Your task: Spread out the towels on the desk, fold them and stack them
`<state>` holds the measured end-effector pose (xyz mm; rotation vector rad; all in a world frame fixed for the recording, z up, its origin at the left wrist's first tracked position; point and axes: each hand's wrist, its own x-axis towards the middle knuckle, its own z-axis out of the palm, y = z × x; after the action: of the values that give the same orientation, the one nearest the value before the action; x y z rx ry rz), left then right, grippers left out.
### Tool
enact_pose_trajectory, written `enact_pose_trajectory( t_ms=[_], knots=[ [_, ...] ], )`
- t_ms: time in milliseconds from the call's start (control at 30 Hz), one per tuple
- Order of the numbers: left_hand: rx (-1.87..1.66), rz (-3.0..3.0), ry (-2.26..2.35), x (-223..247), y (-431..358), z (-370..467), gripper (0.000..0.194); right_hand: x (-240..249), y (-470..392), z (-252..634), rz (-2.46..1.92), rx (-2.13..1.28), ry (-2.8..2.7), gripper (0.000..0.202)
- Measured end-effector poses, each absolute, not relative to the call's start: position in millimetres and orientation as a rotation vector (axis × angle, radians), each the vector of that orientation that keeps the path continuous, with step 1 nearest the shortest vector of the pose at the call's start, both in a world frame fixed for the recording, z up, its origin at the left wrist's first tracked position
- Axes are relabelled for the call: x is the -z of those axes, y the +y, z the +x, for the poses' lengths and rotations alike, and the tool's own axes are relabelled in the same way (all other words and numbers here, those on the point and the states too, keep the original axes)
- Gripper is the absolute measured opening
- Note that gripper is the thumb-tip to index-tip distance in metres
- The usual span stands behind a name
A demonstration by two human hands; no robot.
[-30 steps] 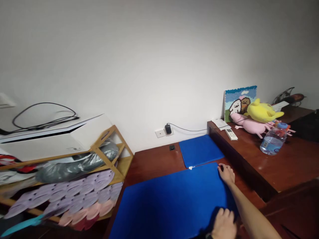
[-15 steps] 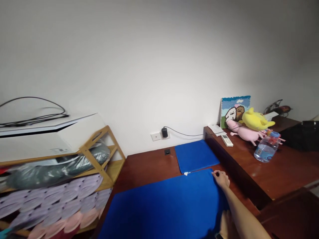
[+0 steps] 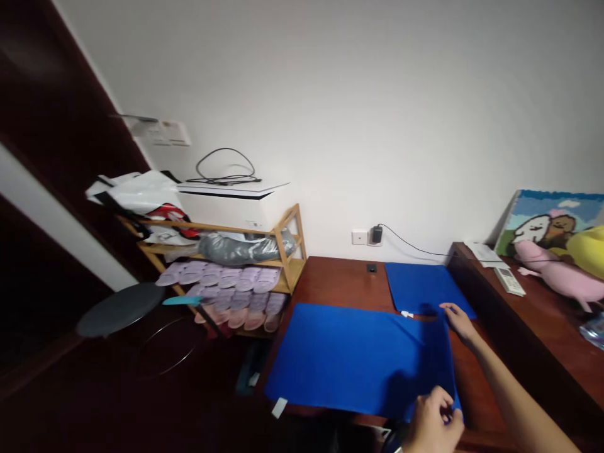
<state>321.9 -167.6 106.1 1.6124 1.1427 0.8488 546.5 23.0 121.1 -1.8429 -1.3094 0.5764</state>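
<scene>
A blue towel (image 3: 349, 358) lies spread over the brown wooden table, its right edge lifted off the wood. My right hand (image 3: 458, 322) pinches the far right corner between thumb and fingertips. Nearer to me, my left hand (image 3: 436, 418) is closed on the near right corner, with a dark band partly visible at its wrist. A white label (image 3: 279, 408) sticks out at the towel's near left corner. Behind it is a smaller blue cloth (image 3: 422, 286), lying flat against the wall side; a small white tag (image 3: 406, 314) shows between the two.
To the right a raised brown surface (image 3: 528, 314) carries a remote (image 3: 509, 281), a pink plush toy (image 3: 557, 267) and a picture (image 3: 542, 214). A wooden rack (image 3: 297, 270) with slippers stands left, beside a dark round stool (image 3: 120, 308). A black charger (image 3: 376, 234) is plugged into the wall.
The view has swung left, bringing the stool and door side in. My left hand has come up onto the near corner, and the towel's right edge has lifted.
</scene>
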Motion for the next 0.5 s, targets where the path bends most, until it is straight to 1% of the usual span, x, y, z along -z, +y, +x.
enact_pose_trajectory(
  t_ms=[67,133,267,367,433,500],
  knots=[
    [-0.953,1.542,1.115,-130,-170,275,0.014,-141,41,508,-1.787,-0.644,-1.452,0.05],
    [-1.078,1.507,1.14,-148,-174,223,0.021,-158,64,457,-1.716,-0.666,-1.601,0.045],
    [-1.259,1.425,1.361,-164,-183,115,0.036,-175,108,319,-1.561,-0.693,-1.903,0.041],
    [-1.284,1.339,1.618,-150,-189,41,0.041,-168,126,204,-1.447,-0.72,-2.124,0.037],
    [-1.266,1.27,1.83,-126,-192,0,0.043,-156,127,137,-1.407,-0.724,-2.26,0.032],
    [-1.248,1.246,2.047,-93,-194,-34,0.042,-141,121,88,-1.412,-0.713,-2.371,0.027]
  ],
)
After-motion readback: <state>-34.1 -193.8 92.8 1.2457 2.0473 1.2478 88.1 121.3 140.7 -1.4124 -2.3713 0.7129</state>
